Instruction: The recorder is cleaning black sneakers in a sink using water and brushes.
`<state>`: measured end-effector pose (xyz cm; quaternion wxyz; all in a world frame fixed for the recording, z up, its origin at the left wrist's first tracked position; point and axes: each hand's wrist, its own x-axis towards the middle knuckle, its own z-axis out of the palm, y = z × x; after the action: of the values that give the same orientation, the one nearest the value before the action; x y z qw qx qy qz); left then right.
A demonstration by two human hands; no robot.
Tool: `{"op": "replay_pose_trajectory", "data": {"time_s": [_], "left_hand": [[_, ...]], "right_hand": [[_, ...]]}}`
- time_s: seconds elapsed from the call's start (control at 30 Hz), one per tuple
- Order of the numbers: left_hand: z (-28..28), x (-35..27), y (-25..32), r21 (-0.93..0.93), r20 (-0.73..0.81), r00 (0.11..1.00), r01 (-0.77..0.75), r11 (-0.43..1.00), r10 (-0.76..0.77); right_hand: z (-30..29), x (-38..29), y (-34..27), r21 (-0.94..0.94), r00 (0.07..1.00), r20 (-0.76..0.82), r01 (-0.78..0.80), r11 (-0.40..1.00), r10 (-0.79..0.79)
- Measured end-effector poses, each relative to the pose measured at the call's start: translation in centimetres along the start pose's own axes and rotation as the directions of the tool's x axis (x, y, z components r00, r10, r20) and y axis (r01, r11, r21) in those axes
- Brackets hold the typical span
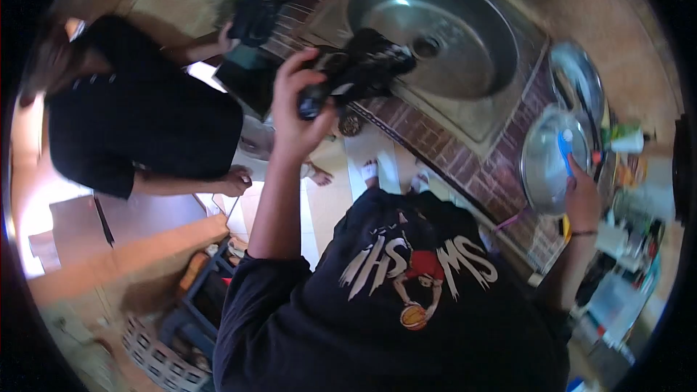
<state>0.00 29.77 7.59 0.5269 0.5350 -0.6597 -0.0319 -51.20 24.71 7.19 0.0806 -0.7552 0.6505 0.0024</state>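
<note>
My left hand (302, 100) grips one end of a black object (365, 68), possibly a shoe, and holds it up over the near edge of the stainless steel sink (493, 71). Blur leaves its exact kind unclear. Off to the right, my right hand (584, 198) is closed on the handle of a blue brush (564, 147). The brush's pale head points away from me, above a round metal basin (533, 174) on the counter. The sink's drain (426, 47) shows just beyond the black object.
Another person (147, 114) in a black top stands at the left, one hand near a dark item (256, 19). Brick-patterned tiles (425, 130) edge the sink. A shiny metal vessel (580, 73) and assorted kitchen items (621, 239) crowd the right. A dark rack (199, 305) stands at lower left.
</note>
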Motion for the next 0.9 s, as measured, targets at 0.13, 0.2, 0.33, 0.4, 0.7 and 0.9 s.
{"op": "replay_pose_trajectory", "data": {"time_s": [0.13,0.2,0.33,0.4,0.7,0.9], "left_hand": [[0.3,-0.8,-1.3,-0.010,0.029,0.999,0.029,1.000,-0.029],[0.0,-1.1,-1.6,-0.046,-0.016,1.000,0.022,0.999,-0.022],[-0.5,-1.7,-1.6,-0.007,0.046,0.999,-0.027,1.000,0.028],[0.0,-2.1,-1.5,-0.050,0.055,0.998,-0.031,0.998,0.034],[-0.7,-1.9,-2.6,-0.046,0.006,0.999,-0.047,0.998,0.048],[-1.4,-2.5,-2.9,-0.006,-0.042,0.998,0.040,0.999,-0.040]], "right_hand": [[-2.9,0.9,-5.9,0.285,0.979,-0.151,0.174,0.942,-0.135],[-3.3,2.5,-12.5,0.449,0.971,-0.034,0.227,0.864,-0.237],[2.5,7.8,-24.0,0.417,0.817,0.227,0.410,0.811,-0.530],[6.0,10.9,-28.4,0.294,0.770,0.370,0.434,0.852,-0.520],[5.8,10.1,-30.2,0.376,0.729,0.371,0.449,0.811,-0.575],[8.2,12.5,-27.4,0.470,0.800,0.106,0.483,0.739,-0.590]]}}
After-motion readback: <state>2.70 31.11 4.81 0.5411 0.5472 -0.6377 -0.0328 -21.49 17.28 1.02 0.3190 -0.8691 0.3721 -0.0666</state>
